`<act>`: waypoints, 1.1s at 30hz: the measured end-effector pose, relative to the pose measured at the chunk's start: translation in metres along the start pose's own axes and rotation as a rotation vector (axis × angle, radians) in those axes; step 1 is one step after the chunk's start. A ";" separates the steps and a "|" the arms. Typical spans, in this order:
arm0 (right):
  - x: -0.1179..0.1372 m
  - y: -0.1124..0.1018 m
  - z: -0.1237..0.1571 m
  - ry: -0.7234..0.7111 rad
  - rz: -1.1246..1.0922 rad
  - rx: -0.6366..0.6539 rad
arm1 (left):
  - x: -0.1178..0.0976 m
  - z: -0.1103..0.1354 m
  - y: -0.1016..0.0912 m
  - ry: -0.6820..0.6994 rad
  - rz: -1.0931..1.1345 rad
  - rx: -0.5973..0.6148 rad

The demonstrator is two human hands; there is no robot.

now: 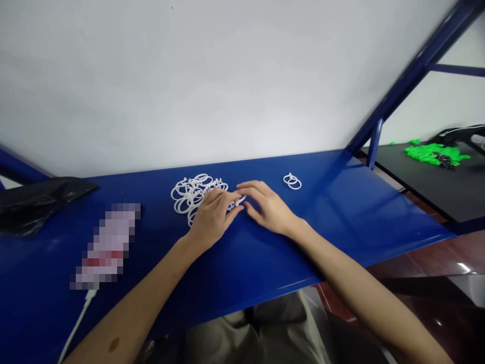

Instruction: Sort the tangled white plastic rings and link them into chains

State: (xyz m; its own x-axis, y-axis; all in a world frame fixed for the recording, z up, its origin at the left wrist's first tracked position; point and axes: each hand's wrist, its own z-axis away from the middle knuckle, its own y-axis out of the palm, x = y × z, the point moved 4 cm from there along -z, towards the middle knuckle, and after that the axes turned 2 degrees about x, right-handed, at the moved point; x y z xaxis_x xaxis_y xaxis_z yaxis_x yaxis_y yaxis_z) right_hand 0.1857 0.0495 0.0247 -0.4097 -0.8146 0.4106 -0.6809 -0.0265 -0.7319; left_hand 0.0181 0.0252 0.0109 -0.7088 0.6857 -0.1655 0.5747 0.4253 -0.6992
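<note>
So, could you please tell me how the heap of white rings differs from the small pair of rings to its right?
The heap is many tangled rings, while the pair appears to be just two overlapping rings. The heap spreads much wider than the pair. The left hand lies over the heap, while the pair sits apart, beyond the right hand. Both are white rings lying on the blue metal shelf.

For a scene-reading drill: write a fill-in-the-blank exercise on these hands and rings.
The white plastic rings lie in a pile on a ____ metal tabletop.
The left hand lies over the pile's edge, and the right hand is on its ____ side.
Beyond the right hand, ____ separate rings lie apart from the pile.
Off to the far right, ____ pieces lie on a black surface.

Missing words: blue; right; two; green.
</note>
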 end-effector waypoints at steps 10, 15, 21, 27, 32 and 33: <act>-0.008 0.004 0.003 0.108 -0.107 0.024 | -0.002 -0.002 -0.003 0.034 0.025 0.011; -0.008 0.009 0.003 0.115 -0.124 0.026 | 0.004 -0.001 -0.004 -0.002 0.051 -0.018; 0.007 0.004 0.003 0.068 -0.102 -0.041 | 0.010 -0.005 -0.012 -0.216 0.075 -0.091; 0.011 0.006 0.002 0.010 -0.119 -0.006 | 0.009 -0.007 -0.017 -0.341 0.171 -0.113; 0.004 -0.001 0.003 0.099 -0.230 -0.110 | 0.003 -0.007 -0.016 -0.174 0.153 -0.099; 0.003 -0.002 0.003 0.105 -0.247 -0.108 | 0.002 -0.007 -0.015 -0.157 0.150 -0.098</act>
State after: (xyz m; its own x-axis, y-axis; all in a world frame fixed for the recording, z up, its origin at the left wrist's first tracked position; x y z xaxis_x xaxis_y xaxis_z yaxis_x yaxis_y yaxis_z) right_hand 0.1873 0.0455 0.0259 -0.2799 -0.7266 0.6275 -0.8266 -0.1500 -0.5425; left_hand 0.0106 0.0244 0.0265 -0.6634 0.6482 -0.3738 0.7096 0.3864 -0.5892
